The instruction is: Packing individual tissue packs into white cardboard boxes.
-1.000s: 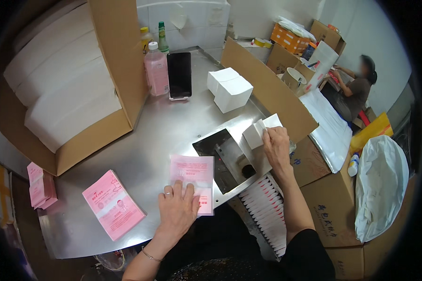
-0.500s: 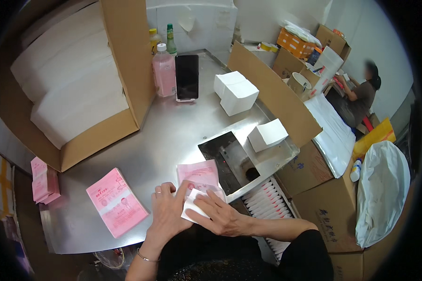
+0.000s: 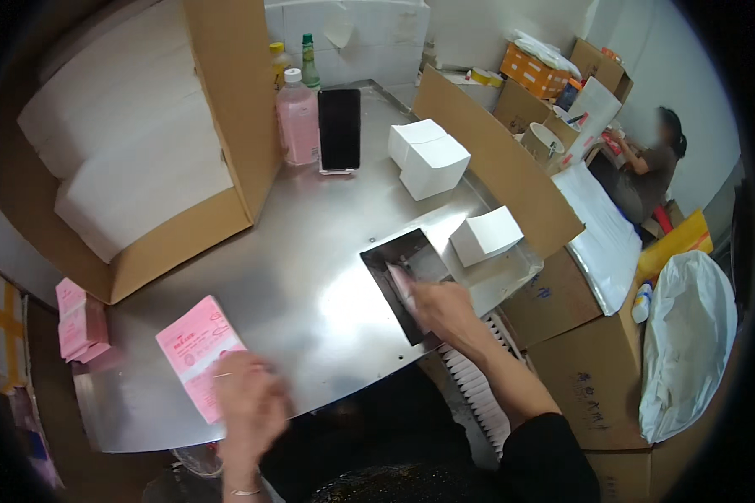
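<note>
My right hand [image 3: 441, 305] holds a folded pink leaflet [image 3: 399, 285] edge-on over the rectangular opening [image 3: 403, 256] in the steel table [image 3: 310, 277]. My left hand [image 3: 250, 406], blurred with motion, rests at the table's near edge on the lower end of a stack of pink leaflets [image 3: 195, 345]. A small white box [image 3: 485, 235] stands just right of the opening, on a clear tray.
A big cardboard box [image 3: 143, 168] of white sheets stands at the left. A pink bottle [image 3: 297, 119], a dark phone [image 3: 339, 129] and white boxes [image 3: 428, 159] sit at the back. Cardboard cartons and a white bag [image 3: 688, 352] crowd the right, where another person sits.
Both hands were together on a pink leaflet at the near edge. Now my right hand has carried the folded leaflet to the opening, and my left hand has moved left onto the pink stack.
</note>
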`<act>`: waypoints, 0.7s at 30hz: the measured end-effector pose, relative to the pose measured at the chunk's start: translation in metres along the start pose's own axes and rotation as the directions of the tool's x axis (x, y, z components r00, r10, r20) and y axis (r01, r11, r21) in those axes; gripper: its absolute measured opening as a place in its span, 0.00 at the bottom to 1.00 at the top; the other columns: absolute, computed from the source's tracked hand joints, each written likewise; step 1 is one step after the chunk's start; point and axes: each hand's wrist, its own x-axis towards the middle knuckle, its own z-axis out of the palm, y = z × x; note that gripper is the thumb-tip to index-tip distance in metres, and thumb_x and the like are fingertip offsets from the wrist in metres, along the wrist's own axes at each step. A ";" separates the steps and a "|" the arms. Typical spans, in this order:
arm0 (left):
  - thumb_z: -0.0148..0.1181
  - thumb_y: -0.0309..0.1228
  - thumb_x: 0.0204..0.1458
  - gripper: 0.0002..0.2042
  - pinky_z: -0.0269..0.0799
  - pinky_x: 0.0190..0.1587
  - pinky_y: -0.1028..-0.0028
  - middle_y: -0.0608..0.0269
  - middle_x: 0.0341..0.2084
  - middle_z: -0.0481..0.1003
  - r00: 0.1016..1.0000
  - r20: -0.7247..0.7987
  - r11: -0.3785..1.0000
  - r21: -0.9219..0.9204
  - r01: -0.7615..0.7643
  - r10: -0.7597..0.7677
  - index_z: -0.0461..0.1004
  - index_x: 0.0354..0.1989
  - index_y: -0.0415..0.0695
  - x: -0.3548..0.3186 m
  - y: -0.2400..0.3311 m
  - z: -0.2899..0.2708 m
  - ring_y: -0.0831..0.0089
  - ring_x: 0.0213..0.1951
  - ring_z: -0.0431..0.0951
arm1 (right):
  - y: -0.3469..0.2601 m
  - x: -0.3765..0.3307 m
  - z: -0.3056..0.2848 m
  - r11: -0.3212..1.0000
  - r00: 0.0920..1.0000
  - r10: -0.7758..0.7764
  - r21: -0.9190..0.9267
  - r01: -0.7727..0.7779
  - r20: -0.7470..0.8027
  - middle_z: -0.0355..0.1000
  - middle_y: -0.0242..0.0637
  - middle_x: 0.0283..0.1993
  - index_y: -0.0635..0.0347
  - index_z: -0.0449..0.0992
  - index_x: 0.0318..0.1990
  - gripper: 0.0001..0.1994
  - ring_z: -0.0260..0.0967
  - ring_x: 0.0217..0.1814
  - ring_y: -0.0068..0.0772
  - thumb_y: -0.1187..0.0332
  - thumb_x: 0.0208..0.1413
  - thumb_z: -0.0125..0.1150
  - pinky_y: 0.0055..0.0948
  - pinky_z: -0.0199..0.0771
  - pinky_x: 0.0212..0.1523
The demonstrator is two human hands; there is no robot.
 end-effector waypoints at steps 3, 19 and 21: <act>0.56 0.22 0.38 0.13 0.56 0.61 0.47 0.51 0.45 0.70 0.945 -0.230 0.862 0.402 0.309 -0.231 0.70 0.36 0.42 -0.013 -0.009 -0.044 0.48 0.53 0.67 | 0.010 0.010 -0.046 0.972 0.815 -0.053 -0.216 -0.090 -0.577 0.73 0.42 0.32 0.60 0.78 0.38 0.07 0.72 0.39 0.46 0.69 0.55 0.62 0.46 0.68 0.40; 0.63 0.24 0.46 0.21 0.67 0.49 0.54 0.45 0.48 0.72 0.982 0.063 0.972 -0.164 -0.168 0.180 0.72 0.51 0.37 0.038 0.048 0.087 0.47 0.49 0.72 | -0.008 0.004 -0.012 0.962 0.763 -0.250 -0.064 0.265 -0.596 0.72 0.55 0.51 0.67 0.74 0.49 0.19 0.71 0.48 0.55 0.76 0.47 0.56 0.53 0.68 0.54; 0.64 0.25 0.44 0.23 0.67 0.48 0.57 0.45 0.49 0.71 0.985 0.087 0.986 -0.091 -0.139 0.147 0.71 0.52 0.36 0.032 0.040 0.081 0.48 0.51 0.72 | -0.075 -0.033 -0.007 0.818 0.818 -0.575 -0.045 0.574 -0.006 0.72 0.55 0.52 0.64 0.74 0.52 0.19 0.72 0.51 0.56 0.74 0.51 0.56 0.59 0.66 0.60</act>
